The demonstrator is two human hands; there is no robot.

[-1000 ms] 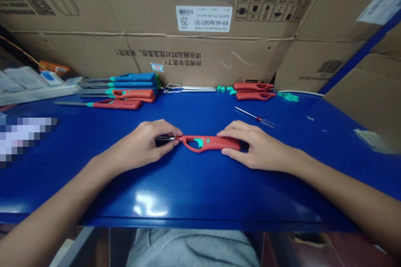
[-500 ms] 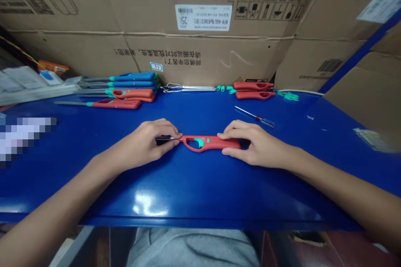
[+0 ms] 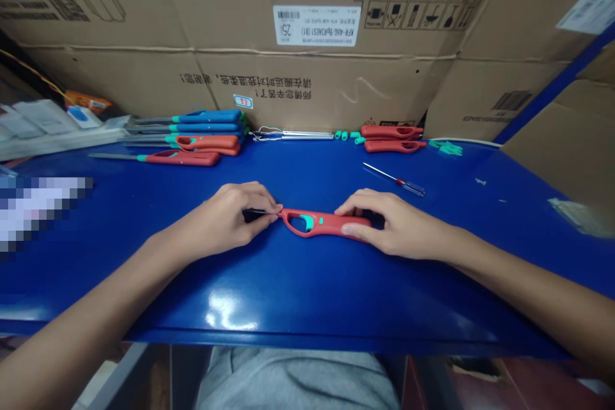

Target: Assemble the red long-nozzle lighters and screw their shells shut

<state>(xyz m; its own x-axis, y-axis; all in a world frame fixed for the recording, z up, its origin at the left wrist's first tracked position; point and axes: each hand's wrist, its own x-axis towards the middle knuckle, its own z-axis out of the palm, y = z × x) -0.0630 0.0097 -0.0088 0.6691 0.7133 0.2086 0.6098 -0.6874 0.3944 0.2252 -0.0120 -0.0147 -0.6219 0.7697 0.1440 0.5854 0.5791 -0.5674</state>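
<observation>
A red long-nosed gas lighter with a green trigger lies across the blue table. My left hand pinches its narrow front end between thumb and fingertips. Under that palm a dark slim length runs into the front end, and how it joins is hidden by my fingers. My right hand is closed on the rear of the handle, its thumb on the near side and fingers on the far side.
Behind lie finished-looking red and blue lighters, metal tubes with white wires, green caps, red lighter bodies and green pieces. A screwdriver rests beyond my right hand. Cardboard walls the back.
My right thumb has shifted up onto the lighter's handle from its near edge. The lighter is tilted slightly more, its rear end nearer me. My left hand keeps its pinch.
</observation>
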